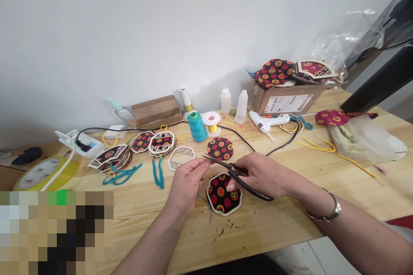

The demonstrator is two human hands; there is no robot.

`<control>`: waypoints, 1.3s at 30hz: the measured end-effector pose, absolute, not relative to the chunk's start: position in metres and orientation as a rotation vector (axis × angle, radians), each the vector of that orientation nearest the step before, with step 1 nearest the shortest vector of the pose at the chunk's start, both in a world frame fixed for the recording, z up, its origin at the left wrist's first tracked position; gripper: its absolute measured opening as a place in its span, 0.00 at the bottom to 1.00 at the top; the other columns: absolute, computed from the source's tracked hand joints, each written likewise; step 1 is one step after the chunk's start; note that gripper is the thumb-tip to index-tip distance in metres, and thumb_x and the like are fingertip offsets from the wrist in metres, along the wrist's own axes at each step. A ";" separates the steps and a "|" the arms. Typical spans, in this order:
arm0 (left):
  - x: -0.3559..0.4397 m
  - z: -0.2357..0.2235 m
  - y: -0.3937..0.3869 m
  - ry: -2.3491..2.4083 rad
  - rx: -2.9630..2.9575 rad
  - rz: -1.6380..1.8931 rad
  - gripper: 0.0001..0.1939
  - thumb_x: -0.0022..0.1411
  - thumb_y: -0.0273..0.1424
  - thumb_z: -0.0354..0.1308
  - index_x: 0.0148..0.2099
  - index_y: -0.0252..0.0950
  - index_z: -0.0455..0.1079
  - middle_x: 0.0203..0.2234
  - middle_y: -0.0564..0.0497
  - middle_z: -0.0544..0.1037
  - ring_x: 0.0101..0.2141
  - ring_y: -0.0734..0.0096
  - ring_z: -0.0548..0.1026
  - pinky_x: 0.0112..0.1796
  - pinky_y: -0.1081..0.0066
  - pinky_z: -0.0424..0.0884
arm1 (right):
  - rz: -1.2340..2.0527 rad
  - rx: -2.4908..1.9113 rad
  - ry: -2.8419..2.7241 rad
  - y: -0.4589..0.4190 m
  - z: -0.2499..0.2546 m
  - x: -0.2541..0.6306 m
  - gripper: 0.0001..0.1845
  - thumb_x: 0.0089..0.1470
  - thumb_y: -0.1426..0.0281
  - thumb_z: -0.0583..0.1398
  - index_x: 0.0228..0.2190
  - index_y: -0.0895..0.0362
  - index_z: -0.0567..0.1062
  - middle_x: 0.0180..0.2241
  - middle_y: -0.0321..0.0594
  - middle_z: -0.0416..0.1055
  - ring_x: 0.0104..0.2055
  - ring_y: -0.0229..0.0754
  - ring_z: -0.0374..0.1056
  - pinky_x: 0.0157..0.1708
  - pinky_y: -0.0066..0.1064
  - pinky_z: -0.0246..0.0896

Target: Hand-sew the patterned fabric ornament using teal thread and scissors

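Note:
My right hand (263, 174) grips a pair of black-handled scissors (248, 187); their narrow blades point left and look slightly apart. Close to the blade tips, my left hand (190, 180) has thumb and fingers pinched together, on something too small to make out. A thin teal thread (210, 212) trails from beneath that hand. Under the scissors lies a scalloped wooden frame backed with dark floral fabric (222, 204), partly covered by my right hand. Just beyond the blades rests a round floral fabric piece (220, 148). An openwork wooden frame (174, 160) lies beyond my left hand.
Behind stand a teal thread cone (196, 128), a spool of yellow cord (212, 128) and white bottles (241, 107). A glue gun (269, 121) with black cable is at right, before a filled carton (284, 99). Finished ornaments (111, 159) and tape (45, 176) are left.

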State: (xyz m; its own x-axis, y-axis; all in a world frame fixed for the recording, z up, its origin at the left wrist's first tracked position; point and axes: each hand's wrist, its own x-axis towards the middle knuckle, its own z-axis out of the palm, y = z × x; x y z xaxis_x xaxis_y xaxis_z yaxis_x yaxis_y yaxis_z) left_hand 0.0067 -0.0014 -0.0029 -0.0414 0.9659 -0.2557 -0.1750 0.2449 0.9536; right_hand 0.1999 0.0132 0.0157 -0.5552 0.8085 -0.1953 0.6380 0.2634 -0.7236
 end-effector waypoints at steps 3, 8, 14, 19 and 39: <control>0.007 -0.004 -0.001 1.235 0.863 1.136 0.11 0.44 0.35 0.67 0.32 0.35 0.80 0.10 0.59 0.62 0.16 0.80 0.58 0.19 0.76 0.54 | 1.184 -1.368 -2.305 0.012 0.017 0.200 0.25 0.48 0.49 0.57 0.20 0.58 0.69 0.18 0.31 0.59 0.22 0.32 0.49 0.19 0.24 0.44; 0.006 -0.004 -0.003 1.251 0.866 1.131 0.12 0.44 0.35 0.67 0.32 0.34 0.80 0.09 0.59 0.60 0.16 0.80 0.56 0.19 0.77 0.52 | 1.235 -1.398 -2.297 0.013 0.017 0.202 0.30 0.46 0.44 0.56 0.22 0.59 0.73 0.18 0.32 0.61 0.22 0.33 0.50 0.19 0.25 0.45; 0.005 -0.004 -0.001 1.243 0.882 1.136 0.13 0.45 0.36 0.67 0.33 0.34 0.80 0.10 0.60 0.59 0.15 0.82 0.50 0.18 0.77 0.49 | 1.231 -1.422 -2.272 0.014 0.016 0.203 0.31 0.46 0.44 0.56 0.24 0.61 0.77 0.18 0.35 0.65 0.22 0.33 0.52 0.20 0.26 0.46; 0.003 -0.008 0.001 1.248 0.866 1.146 0.14 0.45 0.37 0.67 0.33 0.33 0.79 0.12 0.60 0.58 0.16 0.84 0.48 0.17 0.77 0.42 | 1.259 -1.407 -2.258 0.014 0.020 0.203 0.30 0.45 0.45 0.58 0.24 0.61 0.76 0.18 0.34 0.63 0.22 0.32 0.49 0.20 0.25 0.44; -0.002 -0.004 0.004 1.166 0.598 1.175 0.25 0.48 0.48 0.63 0.34 0.28 0.75 0.12 0.62 0.52 0.14 0.86 0.46 0.14 0.81 0.42 | 0.653 -1.929 -2.534 -0.050 0.037 0.313 0.10 0.44 0.63 0.61 0.32 0.53 0.75 0.32 0.44 0.75 0.34 0.52 0.71 0.32 0.39 0.61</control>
